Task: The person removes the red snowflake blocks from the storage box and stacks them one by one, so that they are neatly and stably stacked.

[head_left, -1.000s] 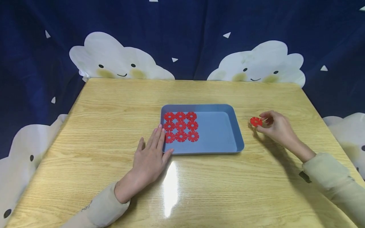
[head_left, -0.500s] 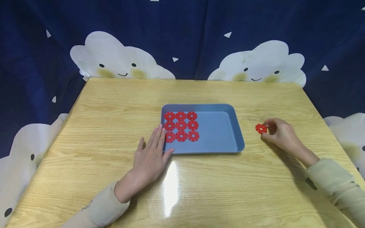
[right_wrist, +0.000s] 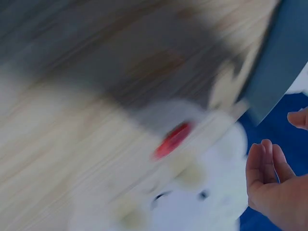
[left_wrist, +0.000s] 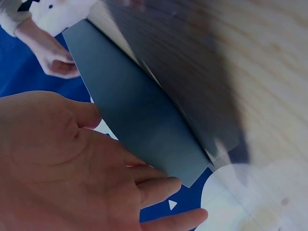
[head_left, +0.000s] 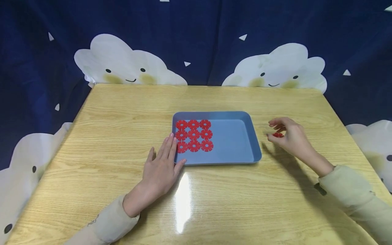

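Wood-grain surface [head_left: 122, 109]: left hand [head_left: 160, 173], fingers straight, likely steadies blue rectangular tray [head_left: 231, 141]; right hand [head_left: 293, 139], fingers parted and empty, near red notched disc [head_left: 278, 135]

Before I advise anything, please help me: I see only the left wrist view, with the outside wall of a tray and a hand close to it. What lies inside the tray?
Observer: Nine red pieces, in three rows of three, on the left side of the tray.
Operator: Thank you. Is there also any piece outside?
Observer: Yes, the head view shows one more piece, partly hidden by the right hand.
Operator: Does this hand touch it?
Observer: I see no contact in the right wrist view: the piece is blurred there, but a gap shows between it and the fingers.
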The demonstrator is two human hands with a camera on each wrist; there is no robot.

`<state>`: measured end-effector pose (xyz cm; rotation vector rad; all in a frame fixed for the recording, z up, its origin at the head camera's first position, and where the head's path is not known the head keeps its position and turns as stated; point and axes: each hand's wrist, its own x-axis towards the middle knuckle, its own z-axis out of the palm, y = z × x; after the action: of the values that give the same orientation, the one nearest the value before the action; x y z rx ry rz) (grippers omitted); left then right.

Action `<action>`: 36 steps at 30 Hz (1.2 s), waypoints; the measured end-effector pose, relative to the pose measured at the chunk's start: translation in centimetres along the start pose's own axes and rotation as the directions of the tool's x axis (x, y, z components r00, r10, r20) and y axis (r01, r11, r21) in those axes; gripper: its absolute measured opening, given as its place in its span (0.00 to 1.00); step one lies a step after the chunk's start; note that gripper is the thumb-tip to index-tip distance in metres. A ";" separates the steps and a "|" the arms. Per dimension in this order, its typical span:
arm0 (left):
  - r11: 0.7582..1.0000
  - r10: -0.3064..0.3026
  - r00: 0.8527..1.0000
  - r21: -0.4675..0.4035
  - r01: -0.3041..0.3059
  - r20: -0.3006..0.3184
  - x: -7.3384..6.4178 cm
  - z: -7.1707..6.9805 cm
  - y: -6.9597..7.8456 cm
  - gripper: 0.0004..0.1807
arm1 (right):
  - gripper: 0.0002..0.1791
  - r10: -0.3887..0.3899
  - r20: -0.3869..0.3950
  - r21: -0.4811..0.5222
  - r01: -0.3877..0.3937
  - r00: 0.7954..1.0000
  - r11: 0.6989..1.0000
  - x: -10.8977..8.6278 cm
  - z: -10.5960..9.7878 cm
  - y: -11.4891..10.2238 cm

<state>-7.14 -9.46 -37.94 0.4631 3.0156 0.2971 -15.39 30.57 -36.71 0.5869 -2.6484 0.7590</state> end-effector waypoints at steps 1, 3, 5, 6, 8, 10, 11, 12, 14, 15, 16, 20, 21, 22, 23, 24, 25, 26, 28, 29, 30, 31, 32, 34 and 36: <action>1.000 0.000 1.000 -0.001 0.000 0.001 0.0 0.0 0.0 0.41 | 0.20 -0.013 0.004 0.018 0.013 1.000 1.000 0.4 0.5 -0.8; 1.000 -0.001 1.000 0.001 0.000 0.007 0.0 0.0 0.0 0.41 | 0.20 -0.045 0.015 0.054 0.044 0.999 0.998 1.0 1.8 -2.3; 1.000 0.001 1.000 0.000 -0.001 0.010 0.1 0.0 0.0 0.41 | 0.20 -0.072 0.038 0.087 0.069 0.997 0.994 1.4 3.1 -3.6; 1.000 0.001 1.000 -0.003 -0.001 0.013 0.1 0.0 0.0 0.41 | 0.20 -0.082 0.052 0.108 0.076 0.995 0.991 1.6 3.8 -4.2; 1.000 0.001 1.000 0.000 -0.001 0.018 0.1 0.1 0.1 0.41 | 0.21 -0.108 0.082 0.139 0.095 0.991 0.986 2.0 5.1 -5.2; 1.000 0.001 1.000 -0.001 -0.001 0.019 0.1 0.1 0.1 0.41 | 0.22 -0.119 0.114 0.164 0.100 0.986 0.981 2.3 6.3 -6.3; 1.000 0.000 1.000 -0.001 0.000 0.021 0.1 0.1 0.1 0.41 | 0.22 -0.125 0.131 0.177 0.101 0.984 0.979 2.4 6.9 -6.7; 1.000 0.001 1.000 -0.001 -0.001 0.019 0.1 0.1 0.1 0.41 | 0.22 -0.130 0.148 0.189 0.101 0.980 0.977 2.6 7.4 -7.2; 1.000 0.002 1.000 -0.001 -0.001 0.017 0.1 0.0 0.1 0.41 | 0.22 -0.143 0.182 0.210 0.104 0.973 0.972 2.8 8.4 -7.9; 1.000 0.002 1.000 -0.001 -0.002 0.016 0.1 0.0 0.1 0.41 | 0.22 -0.148 0.198 0.219 0.103 0.969 0.970 2.9 8.8 -8.2; 1.000 0.002 1.000 0.000 -0.002 0.016 0.1 0.0 0.2 0.41 | 0.22 -0.156 0.214 0.228 0.106 0.964 0.968 2.9 9.2 -8.5; 1.000 0.002 1.000 0.003 -0.002 0.019 0.2 0.0 0.1 0.41 | 0.23 -0.181 0.253 0.244 0.118 0.950 0.963 3.2 10.2 -9.1; 1.000 0.002 1.000 0.003 -0.002 0.020 0.2 0.0 0.1 0.41 | 0.23 -0.181 0.259 0.242 0.118 0.949 0.963 3.2 10.4 -9.2; 1.000 0.002 1.000 0.003 -0.002 0.021 0.2 0.0 0.1 0.41 | 0.24 -0.184 0.263 0.240 0.121 0.947 0.963 3.3 10.5 -9.2; 1.000 0.002 1.000 0.002 -0.002 0.022 0.2 0.0 0.1 0.41 | 0.24 -0.185 0.266 0.237 0.122 0.946 0.964 3.3 10.7 -9.3; 1.000 0.001 1.000 0.002 -0.001 0.023 0.2 0.0 0.1 0.41 | 0.24 -0.187 0.269 0.235 0.124 0.945 0.964 3.4 10.8 -9.3; 1.000 0.001 1.000 0.002 -0.001 0.024 0.2 0.0 0.1 0.41 | 0.24 -0.186 0.273 0.234 0.123 0.944 0.964 3.4 10.9 -9.4; 1.000 0.001 1.000 0.004 -0.001 0.024 0.2 0.0 0.1 0.41 | 0.24 -0.187 0.276 0.233 0.123 0.943 0.965 3.4 10.9 -9.4; 1.000 0.002 1.000 0.005 -0.003 0.023 0.2 0.0 0.0 0.41 | 0.24 -0.188 0.282 0.231 0.124 0.941 0.965 3.5 11.1 -9.5; 1.000 0.003 1.000 0.007 -0.003 0.023 0.1 0.0 0.0 0.41 | 0.24 -0.187 0.286 0.228 0.123 0.940 0.966 3.6 11.1 -9.5; 1.000 0.003 1.000 0.006 -0.003 0.022 0.1 0.0 0.0 0.41 | 0.24 -0.186 0.290 0.227 0.122 0.939 0.966 3.6 11.2 -9.6; 1.000 0.003 1.000 0.007 -0.003 0.021 0.1 0.0 0.0 0.41 | 0.24 -0.185 0.292 0.225 0.121 0.938 0.967 3.6 11.2 -9.7; 1.000 0.003 1.000 0.008 -0.003 0.020 0.1 0.0 0.0 0.41 | 0.24 -0.185 0.296 0.223 0.121 0.937 0.967 3.6 11.2 -9.7; 1.000 0.002 1.000 0.007 -0.002 0.018 0.1 -0.1 0.0 0.41 | 0.24 -0.185 0.300 0.214 0.123 0.936 0.969 3.7 11.3 -9.9; 1.000 0.000 1.000 0.008 0.000 0.017 0.1 -0.1 0.0 0.41 | 0.23 -0.192 0.302 0.209 0.131 0.934 0.969 3.7 11.4 -9.9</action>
<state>-7.21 -9.46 -37.85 0.4638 3.0013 0.2804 -16.13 15.43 -40.13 1.0481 -2.7855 0.9362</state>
